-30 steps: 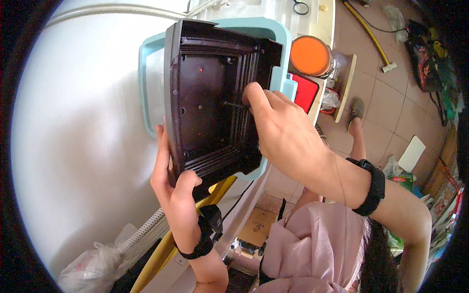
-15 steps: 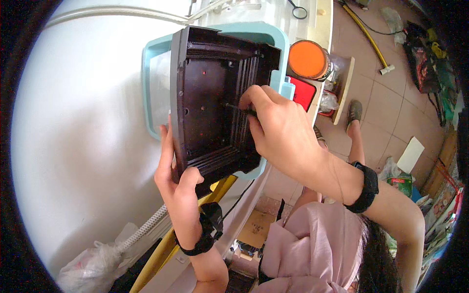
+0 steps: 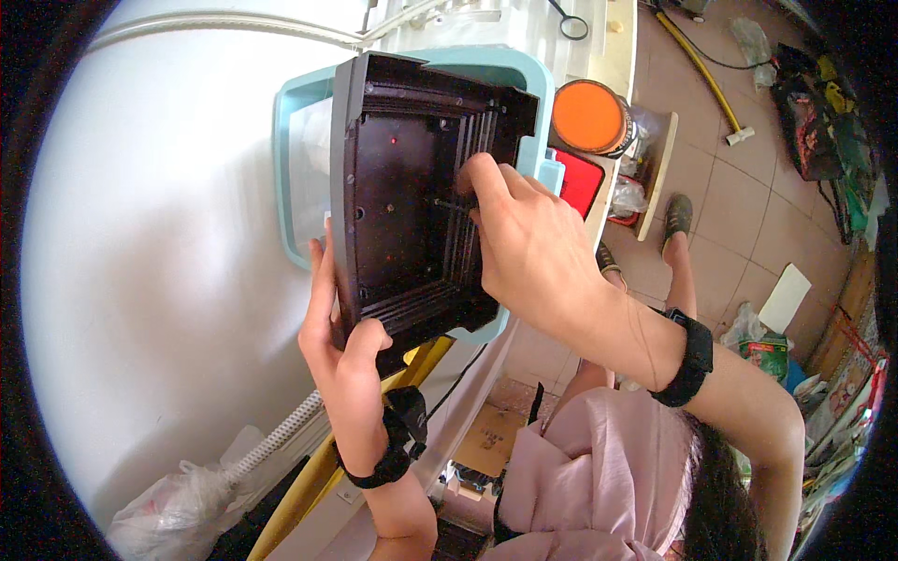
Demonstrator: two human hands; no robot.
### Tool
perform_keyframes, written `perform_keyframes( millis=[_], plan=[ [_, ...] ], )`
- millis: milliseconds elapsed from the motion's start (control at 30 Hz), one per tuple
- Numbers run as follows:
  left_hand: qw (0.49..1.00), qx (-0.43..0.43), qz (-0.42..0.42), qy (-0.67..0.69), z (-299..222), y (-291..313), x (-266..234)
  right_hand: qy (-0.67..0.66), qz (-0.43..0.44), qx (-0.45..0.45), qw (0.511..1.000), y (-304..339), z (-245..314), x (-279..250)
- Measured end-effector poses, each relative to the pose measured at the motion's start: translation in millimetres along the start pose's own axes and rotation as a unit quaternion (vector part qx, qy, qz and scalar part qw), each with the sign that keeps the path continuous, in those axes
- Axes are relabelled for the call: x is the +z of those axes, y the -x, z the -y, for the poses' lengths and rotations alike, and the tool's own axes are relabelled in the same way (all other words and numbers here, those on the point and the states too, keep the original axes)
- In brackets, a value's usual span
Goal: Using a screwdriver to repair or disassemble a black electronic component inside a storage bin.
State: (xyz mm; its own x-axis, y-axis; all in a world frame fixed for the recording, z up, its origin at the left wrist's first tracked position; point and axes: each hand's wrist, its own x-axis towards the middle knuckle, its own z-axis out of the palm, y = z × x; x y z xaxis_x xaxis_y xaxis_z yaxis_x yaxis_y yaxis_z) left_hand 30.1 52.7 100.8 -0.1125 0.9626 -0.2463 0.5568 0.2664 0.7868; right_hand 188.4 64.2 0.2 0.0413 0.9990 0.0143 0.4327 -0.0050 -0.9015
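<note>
White wall point(image 3: 168, 206) on L, blue bin point(image 3: 535, 154) beside it; orange-lidded jar point(image 3: 587, 116) just off bin's R rim. Black tray point(image 3: 393, 178) held over bin, can't tell if touching. L hand point(image 3: 341, 360) grips tray's near-L corner, thumb on rim, fingers along outer L side. R hand point(image 3: 547, 243) pinches thin rod point(image 3: 453, 206), fingers narrow. Step looks like working rod inside tray, R half; next move prob. needs L grip steady, rod kept in line. Tray opens up, leaning R; long axis approx. near-far. Rod tip points L.
</note>
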Motion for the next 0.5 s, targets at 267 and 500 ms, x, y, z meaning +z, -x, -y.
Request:
perform_keyframes(
  millis=[267,500],
  plan=[
    [1.0,0.002,-0.002,0.002,3.5,-0.6,-1.5,-0.006,0.083,0.087,0.993,-3.7,4.8,-11.3],
    [1.0,0.001,-0.001,0.001,-2.8,-0.5,0.7,-0.031,-0.006,0.038,0.999,4.3,-8.2,7.7]
  ],
)
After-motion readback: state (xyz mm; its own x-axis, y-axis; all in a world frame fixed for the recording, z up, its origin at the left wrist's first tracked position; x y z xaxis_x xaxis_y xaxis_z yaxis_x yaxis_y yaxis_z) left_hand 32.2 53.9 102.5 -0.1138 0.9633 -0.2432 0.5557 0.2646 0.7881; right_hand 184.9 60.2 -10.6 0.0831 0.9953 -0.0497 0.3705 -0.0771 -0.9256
